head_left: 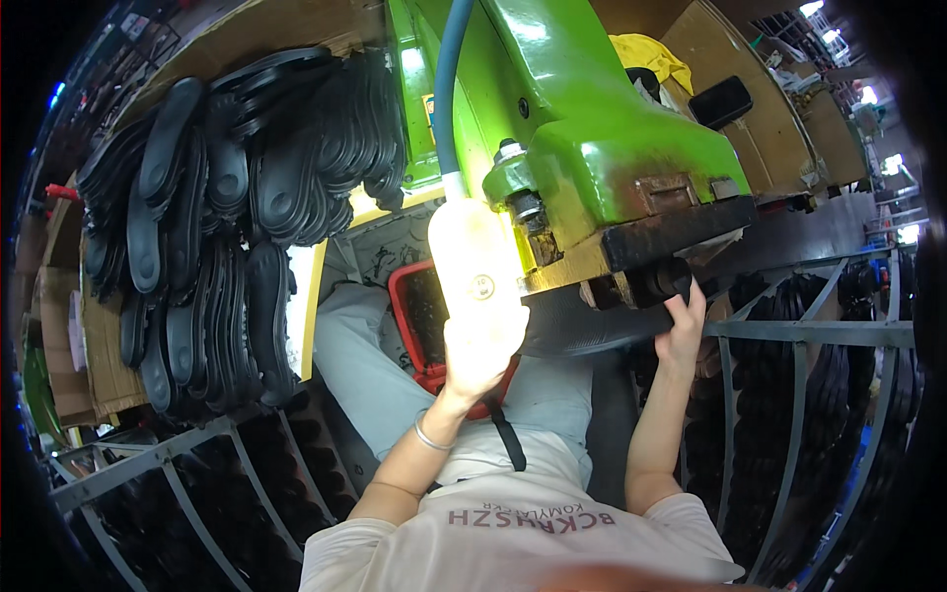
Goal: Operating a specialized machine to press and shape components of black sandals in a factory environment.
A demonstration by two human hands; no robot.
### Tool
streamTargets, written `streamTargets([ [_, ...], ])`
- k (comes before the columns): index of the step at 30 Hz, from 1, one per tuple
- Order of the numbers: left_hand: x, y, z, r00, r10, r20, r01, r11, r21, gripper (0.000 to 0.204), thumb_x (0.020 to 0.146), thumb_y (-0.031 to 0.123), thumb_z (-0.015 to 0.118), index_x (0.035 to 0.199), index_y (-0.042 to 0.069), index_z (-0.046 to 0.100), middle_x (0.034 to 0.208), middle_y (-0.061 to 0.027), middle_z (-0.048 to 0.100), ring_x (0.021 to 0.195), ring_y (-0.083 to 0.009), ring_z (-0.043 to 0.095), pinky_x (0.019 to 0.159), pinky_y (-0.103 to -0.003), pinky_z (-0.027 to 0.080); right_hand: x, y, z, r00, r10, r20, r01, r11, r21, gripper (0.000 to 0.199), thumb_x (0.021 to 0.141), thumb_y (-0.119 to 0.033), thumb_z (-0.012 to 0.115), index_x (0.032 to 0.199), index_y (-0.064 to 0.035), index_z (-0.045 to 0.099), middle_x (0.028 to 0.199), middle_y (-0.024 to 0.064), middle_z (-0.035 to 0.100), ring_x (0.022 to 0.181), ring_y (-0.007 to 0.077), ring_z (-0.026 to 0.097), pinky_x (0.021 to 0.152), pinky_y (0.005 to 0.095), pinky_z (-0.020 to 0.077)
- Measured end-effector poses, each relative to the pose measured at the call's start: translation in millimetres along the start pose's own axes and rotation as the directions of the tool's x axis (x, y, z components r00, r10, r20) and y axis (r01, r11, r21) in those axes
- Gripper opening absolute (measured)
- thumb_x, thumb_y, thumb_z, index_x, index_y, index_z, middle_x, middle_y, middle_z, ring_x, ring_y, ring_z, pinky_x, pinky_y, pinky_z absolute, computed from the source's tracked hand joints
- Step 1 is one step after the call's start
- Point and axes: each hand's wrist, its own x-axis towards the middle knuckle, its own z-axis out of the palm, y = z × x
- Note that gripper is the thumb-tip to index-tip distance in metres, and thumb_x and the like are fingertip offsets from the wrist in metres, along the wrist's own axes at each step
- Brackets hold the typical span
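Observation:
A dark, ridged shoe sole [592,331] stretches between my hands, below the head of a green machine [612,148]. My left hand [483,345] closes on the sole's left end, directly under a bright lamp [473,237]; glare washes out most of its fingers. At the other end, my right hand [683,321] has its fingers curled round the sole's edge, close beside a black roller-like part [659,284] of the machine. Part of the sole is hidden beneath the machine head.
Many black soles [286,148] are stacked in a cardboard box [109,345] to the left. An open red container [412,311] sits between my legs. Metal racks [809,333] holding dark soles flank me. A yellow cloth [656,57] lies in a box at the far right.

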Motion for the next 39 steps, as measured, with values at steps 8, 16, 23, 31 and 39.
streamTargets([
  [8,16,21,-61,0.988,-0.126,0.094,0.120,0.991,0.062,0.026,0.077,0.004,0.068,0.100,-0.004,0.063,0.085,-0.0107,0.069,0.078,-0.0130,0.065,0.072,-0.027,0.051,38,31,44,0.958,-0.040,0.284,-0.013,0.983,0.183,0.034,0.081,0.001,0.055,0.115,0.0017,0.054,0.105,0.0085,0.061,0.090,0.0148,0.061,0.079,0.0263,0.0474],
  [16,-5,8,-129,0.948,-0.318,-0.020,0.310,0.935,-0.172,0.027,0.075,-0.003,0.067,0.102,-0.006,0.061,0.090,-0.0083,0.065,0.081,-0.0132,0.061,0.076,-0.024,0.048,-15,49,109,0.933,-0.266,0.242,0.277,0.961,-0.016,0.023,0.075,0.000,0.060,0.098,0.0021,0.062,0.093,0.0042,0.064,0.083,0.0117,0.058,0.074,0.0239,0.0460],
  [23,-61,4,-139,0.880,-0.473,0.037,0.465,0.845,-0.265,0.018,0.078,-0.004,0.067,0.084,0.002,0.051,0.078,-0.0038,0.060,0.071,-0.0078,0.055,0.066,-0.022,0.045,-27,52,121,0.895,-0.100,0.434,0.174,0.976,-0.134,0.037,0.071,0.005,0.067,0.106,0.0054,0.057,0.097,0.0079,0.063,0.086,0.0144,0.060,0.080,0.0269,0.0477],
  [31,-85,2,-20,0.871,-0.400,0.287,0.348,0.913,0.214,0.031,0.079,0.021,0.073,0.098,-0.001,0.061,0.073,-0.0140,0.065,0.056,-0.0231,0.062,0.056,-0.031,0.049,-21,52,117,0.908,-0.064,0.415,0.161,0.965,-0.205,0.027,0.068,0.000,0.077,0.092,0.0022,0.064,0.087,0.0059,0.067,0.075,0.0102,0.061,0.068,0.0253,0.0496],
  [39,-58,-2,-5,0.882,-0.308,0.357,0.352,0.934,-0.061,0.026,0.085,0.005,0.065,0.108,-0.002,0.056,0.091,-0.0129,0.068,0.078,-0.0135,0.066,0.067,-0.025,0.053,-4,-5,48,0.956,-0.182,0.231,0.245,0.927,-0.285,0.014,0.083,-0.011,0.069,0.087,0.0004,0.062,0.076,-0.0004,0.058,0.071,0.0052,0.054,0.062,0.0215,0.0442],
])
